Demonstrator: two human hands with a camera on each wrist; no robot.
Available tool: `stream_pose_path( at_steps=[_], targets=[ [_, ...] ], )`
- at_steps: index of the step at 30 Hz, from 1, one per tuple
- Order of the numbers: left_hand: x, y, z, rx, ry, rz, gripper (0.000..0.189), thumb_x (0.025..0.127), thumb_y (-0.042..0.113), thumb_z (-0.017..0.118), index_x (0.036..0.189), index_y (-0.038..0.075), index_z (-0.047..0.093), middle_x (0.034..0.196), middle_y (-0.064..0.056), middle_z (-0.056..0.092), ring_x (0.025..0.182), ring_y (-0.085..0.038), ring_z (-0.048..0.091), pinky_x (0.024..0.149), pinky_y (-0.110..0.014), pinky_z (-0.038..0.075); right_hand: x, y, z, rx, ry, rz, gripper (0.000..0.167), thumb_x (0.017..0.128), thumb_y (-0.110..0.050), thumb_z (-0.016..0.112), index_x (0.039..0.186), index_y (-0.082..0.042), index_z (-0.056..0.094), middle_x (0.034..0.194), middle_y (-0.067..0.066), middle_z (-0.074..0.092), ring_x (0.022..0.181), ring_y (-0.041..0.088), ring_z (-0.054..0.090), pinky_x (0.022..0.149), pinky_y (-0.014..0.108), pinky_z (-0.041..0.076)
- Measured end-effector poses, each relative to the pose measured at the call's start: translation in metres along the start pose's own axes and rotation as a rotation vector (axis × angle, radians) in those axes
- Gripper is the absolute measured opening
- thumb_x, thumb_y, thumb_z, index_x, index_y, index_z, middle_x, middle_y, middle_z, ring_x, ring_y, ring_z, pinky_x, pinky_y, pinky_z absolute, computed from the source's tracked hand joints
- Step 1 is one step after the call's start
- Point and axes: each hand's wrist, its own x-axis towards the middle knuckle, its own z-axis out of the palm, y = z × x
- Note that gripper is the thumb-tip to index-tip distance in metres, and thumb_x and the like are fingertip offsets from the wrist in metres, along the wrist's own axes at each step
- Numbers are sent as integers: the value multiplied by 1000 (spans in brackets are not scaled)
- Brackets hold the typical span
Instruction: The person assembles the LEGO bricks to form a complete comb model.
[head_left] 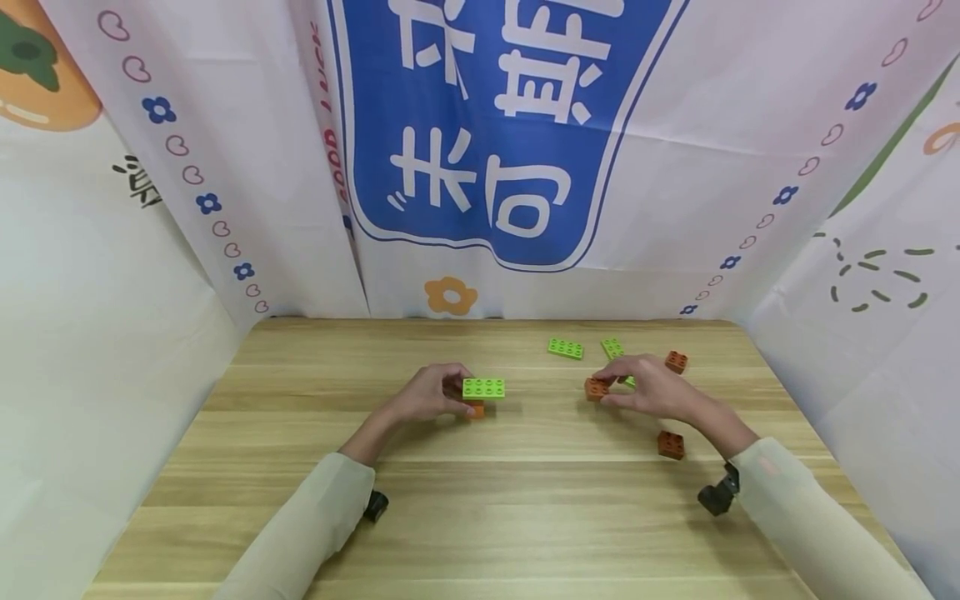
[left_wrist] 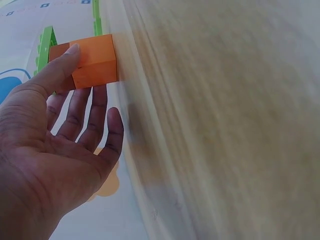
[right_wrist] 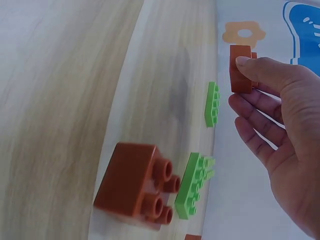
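Observation:
My left hand (head_left: 429, 392) pinches a small stack of toy building bricks between thumb and fingers. On top of the stack lies a flat lime-green brick (head_left: 483, 388), its studs facing up. The left wrist view shows an orange brick (left_wrist: 95, 60) at the stack's bottom and a brown brick (left_wrist: 60, 51) between it and the green one. To the right, my right hand (head_left: 651, 387) grips a separate brown brick (head_left: 596, 389) by thumb and fingertips. In the right wrist view this brown brick (right_wrist: 241, 75) is held up off the wooden table.
A lime-green brick (head_left: 566, 348) lies at the back of the wooden table (head_left: 525, 517). Another green brick (head_left: 612, 347) is partly hidden behind my right hand. Brown bricks (head_left: 676, 361) (head_left: 671, 445) stand near my right wrist. Printed cloth (head_left: 285, 167) hangs behind and beside the table.

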Motion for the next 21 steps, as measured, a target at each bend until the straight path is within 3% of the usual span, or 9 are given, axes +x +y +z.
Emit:
stream_pose_path(
  at_steps=[15,21],
  targets=[
    [1,0,1,16,6,-17,37,85,10,91,116,10,72,109,-3,71,100,-18,67,93,-37,58,20,-22,1,35,15,-81,35,87,-10,88,120,-5,78,114,6,79,105,24,75,91,45,62],
    [2,-1,1,-6,0,-19,37,84,9,91,116,11,73,107,-2,72,99,-18,67,93,-38,58,29,-30,2,38,18,-119,36,88,-13,88,122,-5,78,113,6,78,102,22,74,87,46,62]
  ],
)
